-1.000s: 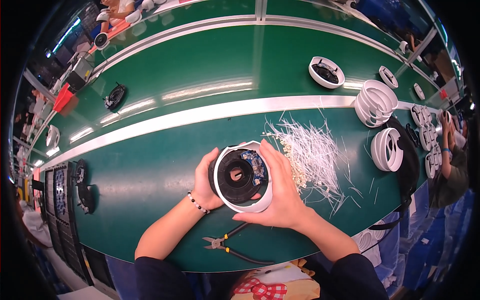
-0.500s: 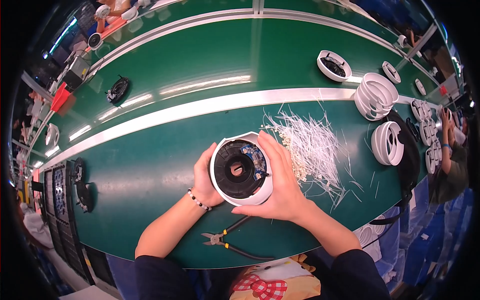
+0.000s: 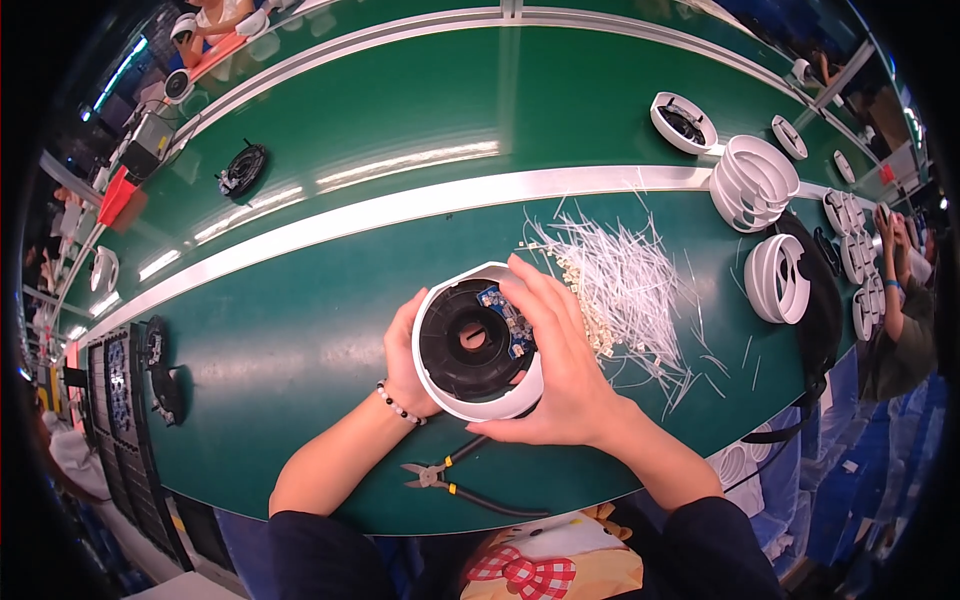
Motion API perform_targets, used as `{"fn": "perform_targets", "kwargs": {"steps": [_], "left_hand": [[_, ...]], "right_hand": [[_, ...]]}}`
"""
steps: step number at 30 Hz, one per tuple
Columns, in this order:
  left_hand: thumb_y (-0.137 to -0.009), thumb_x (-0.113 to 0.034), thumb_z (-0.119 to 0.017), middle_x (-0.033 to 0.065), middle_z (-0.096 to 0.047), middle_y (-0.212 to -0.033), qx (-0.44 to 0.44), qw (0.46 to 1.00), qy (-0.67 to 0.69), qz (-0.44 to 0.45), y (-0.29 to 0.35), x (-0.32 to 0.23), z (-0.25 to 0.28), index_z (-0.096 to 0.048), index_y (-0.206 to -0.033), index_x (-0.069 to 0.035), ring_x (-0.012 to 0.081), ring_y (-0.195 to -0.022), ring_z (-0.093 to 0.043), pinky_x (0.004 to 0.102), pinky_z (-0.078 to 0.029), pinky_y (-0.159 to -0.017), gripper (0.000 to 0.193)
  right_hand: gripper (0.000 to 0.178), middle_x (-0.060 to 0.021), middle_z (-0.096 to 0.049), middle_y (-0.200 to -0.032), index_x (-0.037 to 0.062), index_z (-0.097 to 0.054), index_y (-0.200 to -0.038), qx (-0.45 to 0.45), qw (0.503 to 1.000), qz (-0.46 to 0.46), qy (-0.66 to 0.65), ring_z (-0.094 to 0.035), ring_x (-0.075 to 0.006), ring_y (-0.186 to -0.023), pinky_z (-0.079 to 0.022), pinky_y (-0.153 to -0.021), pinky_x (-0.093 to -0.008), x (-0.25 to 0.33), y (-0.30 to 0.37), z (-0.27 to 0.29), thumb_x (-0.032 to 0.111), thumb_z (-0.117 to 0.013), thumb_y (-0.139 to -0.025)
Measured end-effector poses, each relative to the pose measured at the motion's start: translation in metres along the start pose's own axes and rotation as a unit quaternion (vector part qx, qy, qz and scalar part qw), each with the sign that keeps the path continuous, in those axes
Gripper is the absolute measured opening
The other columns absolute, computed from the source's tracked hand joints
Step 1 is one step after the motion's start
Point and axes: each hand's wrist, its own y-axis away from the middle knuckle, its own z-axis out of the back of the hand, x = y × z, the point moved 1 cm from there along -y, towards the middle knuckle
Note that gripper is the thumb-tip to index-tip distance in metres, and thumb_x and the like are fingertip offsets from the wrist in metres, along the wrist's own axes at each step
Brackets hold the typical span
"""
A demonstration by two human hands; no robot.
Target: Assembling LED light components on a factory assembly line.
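Note:
Between my two hands, above the green bench, is a round white plastic housing [image 3: 492, 407] with its inside facing up. A black round insert [image 3: 452, 366] fills it, with a hole in its middle and a small blue circuit board [image 3: 507, 318] along the right side. My left hand [image 3: 405, 358] is wrapped round the left side of the housing, fingers partly hidden behind it. My right hand [image 3: 562, 370] grips the right side, thumb below and fingers at the upper rim. Side cutters [image 3: 430, 475] lie with their jaws apart on the bench below the housing.
A heap of white cable ties [image 3: 625, 280] lies right of my hands. Stacked white rings [image 3: 752, 185] and another stack [image 3: 775, 280] stand farther right. A black part tray [image 3: 118, 420] is at the left edge. Another person's arm [image 3: 895, 320] shows at far right.
The housing has shifted slightly left and tilted a little in my hands. My right fingers have moved slightly up and left along its rim, now over part of the circuit board.

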Motion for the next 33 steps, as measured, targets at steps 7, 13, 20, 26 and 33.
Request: {"fn": "perform_targets", "kwargs": {"steps": [7,13,20,26,33], "left_hand": [[-0.087,-0.043,-0.034,0.0141,-0.055,-0.114,0.007,1.0,-0.012,-0.023,0.0,0.0,-0.003,-0.05,-0.116,-0.003,0.0255,-0.102,-0.054,0.0398,-0.043,-0.091,0.052],[-0.089,-0.043,-0.031,0.0119,-0.056,-0.111,0.048,0.999,-0.012,-0.017,-0.001,-0.001,0.002,-0.05,-0.116,-0.004,0.0238,-0.1,-0.055,0.038,-0.045,-0.089,0.051],[-0.085,-0.061,-0.025,0.0123,-0.049,-0.121,0.053,0.998,-0.005,0.036,0.001,0.001,0.003,-0.043,-0.125,-0.008,0.0271,-0.11,-0.05,0.0433,-0.041,-0.093,0.069],[-0.078,-0.073,-0.024,0.013,-0.044,-0.128,0.022,0.993,-0.093,0.076,0.0,0.001,0.002,-0.037,-0.131,-0.011,0.0295,-0.116,-0.046,0.0462,-0.039,-0.097,0.082],[-0.076,-0.062,-0.044,0.0149,-0.046,-0.125,0.064,0.99,-0.128,0.01,0.004,0.0,0.01,-0.038,-0.129,-0.006,0.0285,-0.114,-0.047,0.0437,-0.04,-0.096,0.077]], "right_hand": [[0.107,-0.0227,-0.025,-0.136,0.0016,-0.024,-0.132,0.014,0.992,-0.005,-0.125,-0.028,-0.0395,-0.124,-0.029,-0.099,-0.0458,-0.017,-0.002,0.004,0.026,-0.084,-0.046],[0.105,-0.0232,-0.025,-0.137,0.0012,-0.026,-0.131,0.013,1.0,0.004,-0.005,-0.028,-0.0405,-0.124,-0.026,-0.1,-0.0469,-0.008,0.0,-0.008,0.028,-0.084,-0.048],[0.109,-0.0224,-0.024,-0.135,0.0004,-0.026,-0.13,0.033,0.999,0.003,-0.001,-0.027,-0.0415,-0.121,-0.029,-0.098,-0.0476,-0.01,0.0,-0.007,0.026,-0.085,-0.042],[0.112,-0.022,-0.028,-0.133,-0.003,-0.025,-0.13,0.08,0.996,0.001,0.027,-0.031,-0.0398,-0.119,-0.029,-0.098,-0.0456,-0.015,0.0,0.001,0.032,-0.085,-0.042],[0.117,-0.0229,-0.027,-0.132,-0.0046,-0.021,-0.131,0.043,0.998,-0.018,0.03,-0.031,-0.0402,-0.119,-0.028,-0.098,-0.0459,-0.018,0.002,-0.015,0.036,-0.084,-0.041]]}}
